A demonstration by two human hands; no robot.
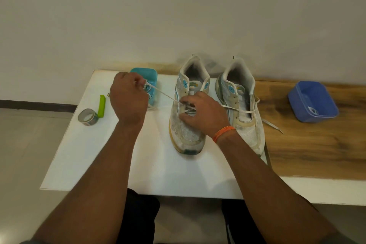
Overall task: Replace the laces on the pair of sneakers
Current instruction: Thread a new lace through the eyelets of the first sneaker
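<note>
Two worn white sneakers stand side by side on the tabletop [95,144], toes toward the near edge and heels toward the far edge by the wall. The left sneaker [187,117] sits on the white part of the surface; the right sneaker [244,105] straddles the seam where the white part meets the wood-grain part.

The left hand [128,99] is raised over the far left area of the tabletop, its fingers curled round the end of a white lace [164,95], which runs taut from that hand down to the eyelets of the left sneaker. The right hand [204,113] rests on the middle of the left sneaker, its fingers bent down onto the lacing and pinching the lace where it enters the shoe; an orange thread band [222,133] circles that wrist. This hand and forearm cover most of the tongue and eyelets, so the lacing beneath is hard to read.

The right sneaker carries a loose white lace [240,110] crossing its lower eyelets, with one end trailing out onto the wood grain toward the right.

A turquoise container [150,77] stands at the far edge just behind the left hand, partly hidden by it. Near the left edge lie a green clip-like tool [101,106] and, touching it, a roll of tape [87,117]. A blue container [313,101] sits well apart near the right end of the wood-grain section.
</note>
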